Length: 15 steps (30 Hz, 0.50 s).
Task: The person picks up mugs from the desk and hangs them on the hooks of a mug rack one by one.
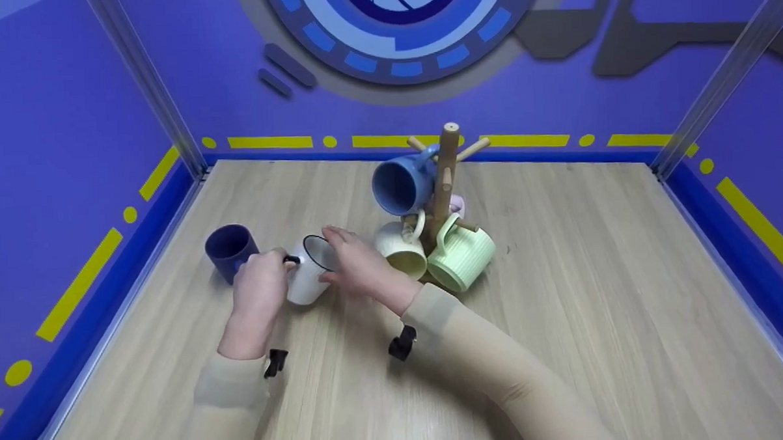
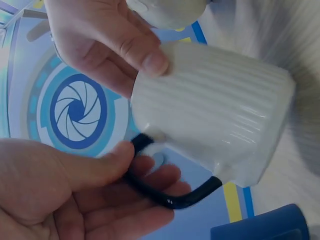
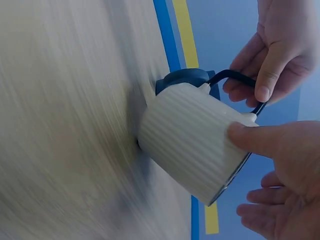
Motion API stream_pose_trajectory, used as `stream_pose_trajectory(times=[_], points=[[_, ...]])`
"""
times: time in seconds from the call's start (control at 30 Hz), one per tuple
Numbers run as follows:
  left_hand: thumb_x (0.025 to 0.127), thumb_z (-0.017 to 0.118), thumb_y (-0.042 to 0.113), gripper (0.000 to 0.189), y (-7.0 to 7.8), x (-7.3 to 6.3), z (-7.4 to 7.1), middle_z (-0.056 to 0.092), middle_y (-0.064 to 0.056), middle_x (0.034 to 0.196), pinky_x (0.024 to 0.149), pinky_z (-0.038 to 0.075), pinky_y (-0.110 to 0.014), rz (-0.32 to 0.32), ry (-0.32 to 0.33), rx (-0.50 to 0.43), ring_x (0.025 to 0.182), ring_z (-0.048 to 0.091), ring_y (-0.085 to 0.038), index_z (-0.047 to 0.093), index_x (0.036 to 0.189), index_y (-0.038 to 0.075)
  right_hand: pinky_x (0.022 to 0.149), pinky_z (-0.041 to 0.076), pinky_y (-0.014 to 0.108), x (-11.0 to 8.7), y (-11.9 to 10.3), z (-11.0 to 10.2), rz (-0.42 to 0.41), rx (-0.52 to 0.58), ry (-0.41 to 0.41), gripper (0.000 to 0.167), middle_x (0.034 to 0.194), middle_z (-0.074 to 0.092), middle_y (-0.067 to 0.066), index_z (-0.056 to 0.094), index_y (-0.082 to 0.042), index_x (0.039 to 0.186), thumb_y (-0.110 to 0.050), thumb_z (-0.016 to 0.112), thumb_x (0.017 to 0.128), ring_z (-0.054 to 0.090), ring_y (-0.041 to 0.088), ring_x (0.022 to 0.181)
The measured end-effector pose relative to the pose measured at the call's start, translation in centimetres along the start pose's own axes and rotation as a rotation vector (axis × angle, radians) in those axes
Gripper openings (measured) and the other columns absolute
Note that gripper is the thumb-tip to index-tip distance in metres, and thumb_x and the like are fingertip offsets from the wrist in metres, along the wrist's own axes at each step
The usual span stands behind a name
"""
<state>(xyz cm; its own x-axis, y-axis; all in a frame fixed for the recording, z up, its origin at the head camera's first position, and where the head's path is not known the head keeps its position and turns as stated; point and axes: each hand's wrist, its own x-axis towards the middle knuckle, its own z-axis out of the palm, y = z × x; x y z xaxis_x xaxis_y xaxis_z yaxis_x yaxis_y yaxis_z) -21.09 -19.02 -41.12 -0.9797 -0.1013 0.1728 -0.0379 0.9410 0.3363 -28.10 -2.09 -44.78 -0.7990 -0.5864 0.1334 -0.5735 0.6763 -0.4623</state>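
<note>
A white ribbed mug (image 2: 210, 100) with a black handle and dark rim is tilted, its mouth toward the right hand. My left hand (image 1: 260, 290) pinches the black handle (image 3: 232, 75) between thumb and fingers. My right hand (image 1: 364, 266) is at the mug's mouth, its thumb (image 3: 250, 137) against the ribbed side near the rim. The other fingers of that hand are extended and spread past the rim in the right wrist view. A dark blue mug (image 1: 228, 246) stands just left of the left hand, partly covered by it.
A wooden mug tree (image 1: 450, 153) stands beyond the right hand. On it hang a blue mug (image 1: 397, 184), a cream mug (image 1: 402, 255), a pale green mug (image 1: 464, 260) and a mostly hidden pink mug (image 1: 457, 206). Blue walls (image 1: 49, 128) border the wood-grain table (image 1: 595, 271).
</note>
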Motion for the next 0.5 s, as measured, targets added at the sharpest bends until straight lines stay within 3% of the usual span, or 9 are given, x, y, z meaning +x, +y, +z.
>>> stream_pose_trajectory(times=[0.17,0.33,0.5], points=[[0.096,0.070,0.018,0.019,0.3,-0.2,-0.8,0.076,-0.025,0.100,0.069,0.056,-0.058,0.076,-0.018,0.019,0.087,0.073,-0.047,0.074,0.100,0.000,0.124,0.037,0.038,0.1,0.6,-0.1,-0.070,0.073,-0.052,0.090,0.162,0.042,0.015,0.033,-0.008,0.160,-0.026,0.083,0.087,0.043,0.029,0.149],[0.096,0.070,0.017,0.018,0.8,-0.2,-1.6,0.077,-0.023,0.101,0.071,0.057,-0.056,0.101,-0.033,0.037,0.088,0.074,-0.044,0.075,0.104,0.002,0.112,0.049,0.039,-0.1,0.9,-0.2,-0.119,0.098,-0.068,0.090,0.153,0.050,0.014,0.035,-0.018,0.160,-0.031,0.085,0.086,0.056,0.028,0.136],[0.096,0.070,0.015,0.017,1.4,-0.5,-2.3,0.077,-0.022,0.103,0.072,0.058,-0.055,0.112,-0.028,0.032,0.090,0.074,-0.042,0.075,0.107,0.003,0.105,0.054,0.041,-0.3,1.3,-0.5,-0.160,0.159,-0.042,0.084,0.145,0.051,0.015,0.043,-0.019,0.154,-0.034,0.086,0.084,0.060,0.031,0.125]])
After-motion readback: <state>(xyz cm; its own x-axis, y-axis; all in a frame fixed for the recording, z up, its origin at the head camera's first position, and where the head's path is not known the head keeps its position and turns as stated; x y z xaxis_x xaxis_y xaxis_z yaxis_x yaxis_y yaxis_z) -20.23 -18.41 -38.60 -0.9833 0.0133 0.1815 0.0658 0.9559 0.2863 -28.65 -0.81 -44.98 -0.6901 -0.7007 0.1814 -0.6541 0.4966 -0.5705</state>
